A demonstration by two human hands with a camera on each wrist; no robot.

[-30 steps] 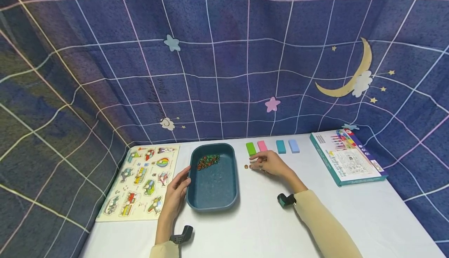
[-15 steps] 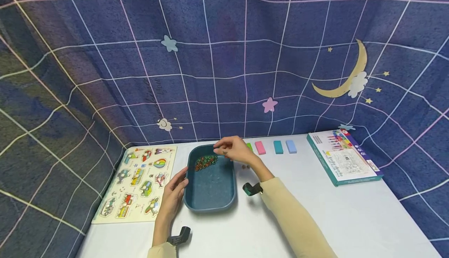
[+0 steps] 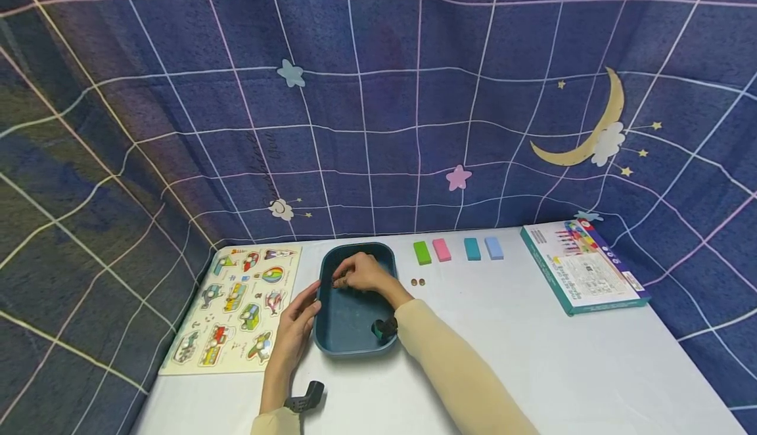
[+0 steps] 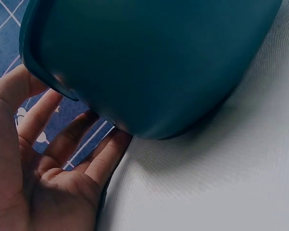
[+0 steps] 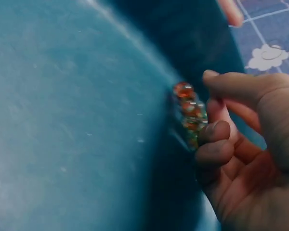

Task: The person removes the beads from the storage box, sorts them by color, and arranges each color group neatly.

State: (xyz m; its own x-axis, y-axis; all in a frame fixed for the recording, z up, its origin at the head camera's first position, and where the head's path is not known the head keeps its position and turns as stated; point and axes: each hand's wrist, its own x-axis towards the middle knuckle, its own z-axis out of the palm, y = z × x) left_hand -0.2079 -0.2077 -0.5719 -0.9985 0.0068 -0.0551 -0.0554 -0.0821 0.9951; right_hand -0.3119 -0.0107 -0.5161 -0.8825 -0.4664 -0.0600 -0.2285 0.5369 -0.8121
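Note:
Small glossy red-orange and green beads (image 5: pixel 189 108) lie in a cluster along the left side inside the dark teal bin (image 3: pixel 355 346). My right hand (image 3: pixel 363 272) reaches into the bin, covering most of the cluster in the head view. In the right wrist view its fingers bend loosely, fingertips right at the beads, thumb held apart; nothing shows between them. With fairly straight fingers, my left hand (image 3: pixel 292 323) rests against the bin's outer left wall, also seen in the left wrist view. Two brownish beads (image 3: pixel 417 282) lie on the white table right of the bin.
Green (image 3: pixel 422 253), pink (image 3: pixel 441 250), teal (image 3: pixel 472 249) and light blue (image 3: pixel 493 248) blocks stand in a row at the back. To the right is a flat box (image 3: pixel 585 267); a picture puzzle board (image 3: pixel 236 310) lies on the left. A curtain hangs behind.
My right hand has moved left from beside the two beads on the table, over the bin's right rim and down to the cluster inside. My left hand has stayed at the bin.

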